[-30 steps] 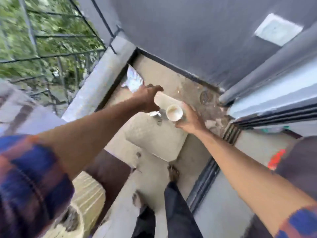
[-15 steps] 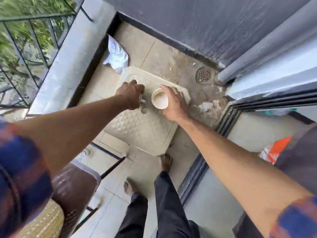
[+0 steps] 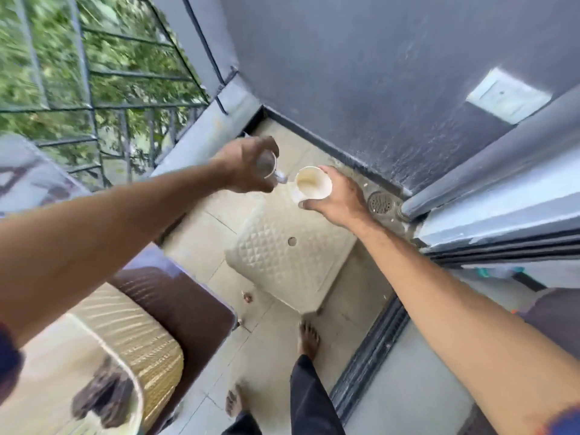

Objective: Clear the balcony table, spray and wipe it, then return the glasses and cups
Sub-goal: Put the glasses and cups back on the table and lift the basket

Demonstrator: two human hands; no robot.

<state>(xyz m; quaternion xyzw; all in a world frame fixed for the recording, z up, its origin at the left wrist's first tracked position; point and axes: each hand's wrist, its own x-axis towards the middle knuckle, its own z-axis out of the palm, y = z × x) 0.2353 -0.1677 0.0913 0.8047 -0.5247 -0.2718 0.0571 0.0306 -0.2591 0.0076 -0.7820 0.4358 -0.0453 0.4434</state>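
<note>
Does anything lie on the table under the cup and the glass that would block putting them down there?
Nothing visible does. The table below the cup in the right hand and the glass in the left hand shows only its centre hole and a pale mark near the cup.

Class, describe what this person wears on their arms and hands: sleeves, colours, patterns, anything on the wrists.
The left sleeve and right sleeve are dark blue fabric with red-orange bands, possibly a check, seen only at the bottom corners. Both forearms are bare below them. No glove, watch, ring or bracelet shows on the left hand or right hand.
</note>
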